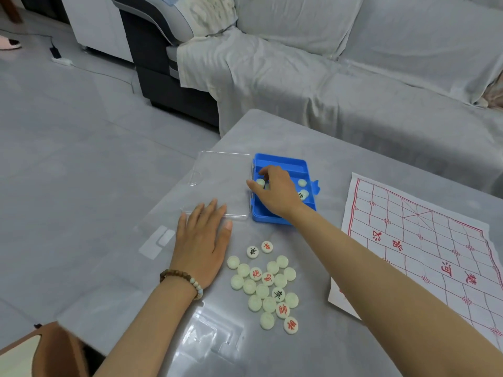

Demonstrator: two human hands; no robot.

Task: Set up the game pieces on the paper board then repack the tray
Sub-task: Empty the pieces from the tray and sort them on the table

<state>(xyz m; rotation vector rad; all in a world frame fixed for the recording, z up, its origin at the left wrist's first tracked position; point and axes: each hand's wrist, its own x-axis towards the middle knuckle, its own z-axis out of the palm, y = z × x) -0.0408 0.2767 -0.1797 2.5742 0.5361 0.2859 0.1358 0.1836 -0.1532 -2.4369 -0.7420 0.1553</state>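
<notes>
A blue tray (pixel 283 160) stands open on the grey table, its clear lid (pixel 217 180) folded out flat to the left. My right hand (pixel 277 190) reaches into the tray, fingers curled over white round pieces (pixel 260 182) at its left side; whether it grips one I cannot tell. Two more pieces (pixel 302 182) lie at the tray's right. My left hand (pixel 202 240) rests flat, fingers apart, on the lid's near edge. A pile of several white game pieces (pixel 268 288) lies on the table in front. The paper board (pixel 424 240) with red lines lies at the right.
The grey table (pixel 313 137) has its left edge running diagonally past my left arm, with floor beyond. A sofa under a grey cloth (pixel 353 77) stands behind the table. A brown object (pixel 40 349) shows at the bottom left corner.
</notes>
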